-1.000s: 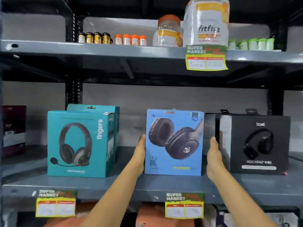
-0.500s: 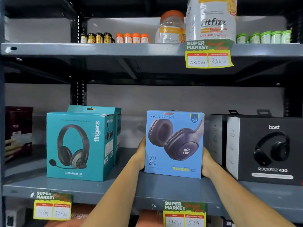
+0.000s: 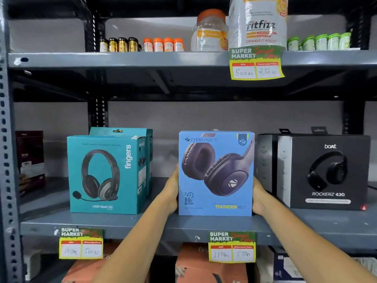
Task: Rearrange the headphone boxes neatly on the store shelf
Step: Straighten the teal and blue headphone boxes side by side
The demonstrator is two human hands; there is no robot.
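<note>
**Both hands are squaring the blue box on the shelf**

The blue box point(image 3: 216, 173) is standing upright in the middle of the frame, on the grey shelf point(image 3: 142, 223), near its front edge. The left hand point(image 3: 173, 190) and the right hand point(image 3: 258, 198) are pressing flat on its two sides; the fingers are hidden behind the box, so I cannot tell their spread. I think this two-sided hold is keeping the front face straight. The teal box point(image 3: 106, 174) is standing apart at centre left; the black box point(image 3: 324, 171) is sitting near at right.
</note>
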